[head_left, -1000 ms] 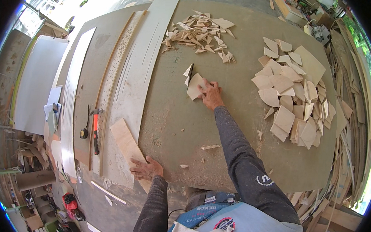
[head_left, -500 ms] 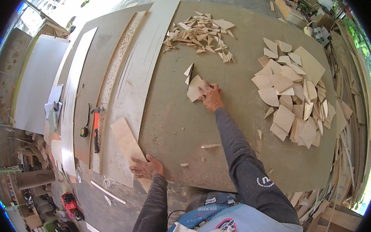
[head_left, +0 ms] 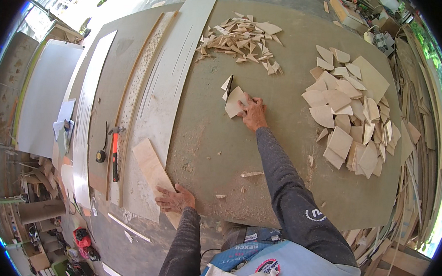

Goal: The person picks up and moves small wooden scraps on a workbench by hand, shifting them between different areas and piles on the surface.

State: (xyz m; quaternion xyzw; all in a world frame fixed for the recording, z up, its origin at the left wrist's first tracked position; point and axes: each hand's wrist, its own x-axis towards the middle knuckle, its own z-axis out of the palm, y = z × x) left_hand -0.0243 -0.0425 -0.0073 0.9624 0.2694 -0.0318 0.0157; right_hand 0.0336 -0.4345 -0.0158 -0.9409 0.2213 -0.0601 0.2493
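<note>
My right hand (head_left: 254, 114) is closed on the edge of a small, pale plywood piece (head_left: 235, 102), pressing it onto the table. A thin dark saw blade (head_left: 229, 86) sticks up through the tabletop, right beside the piece's far left edge. A small wooden offcut (head_left: 226, 83) lies at the blade's left side. At the front edge, my left hand (head_left: 176, 199) lies with fingers spread over a long plywood strip (head_left: 151, 163), which slants across a grey metal sheet (head_left: 177, 59).
Pointed offcuts (head_left: 242, 38) are heaped at the far side. Curved plywood pieces (head_left: 342, 100) form a large pile on the right. A hammer (head_left: 115, 152) and a tape measure (head_left: 100, 156) lie left, near a wooden rail (head_left: 138, 82). Sawdust and splinters (head_left: 251, 174) dot the table.
The plywood piece and my right hand have slid very slightly forward along the blade. My left hand stays where it was on the strip.
</note>
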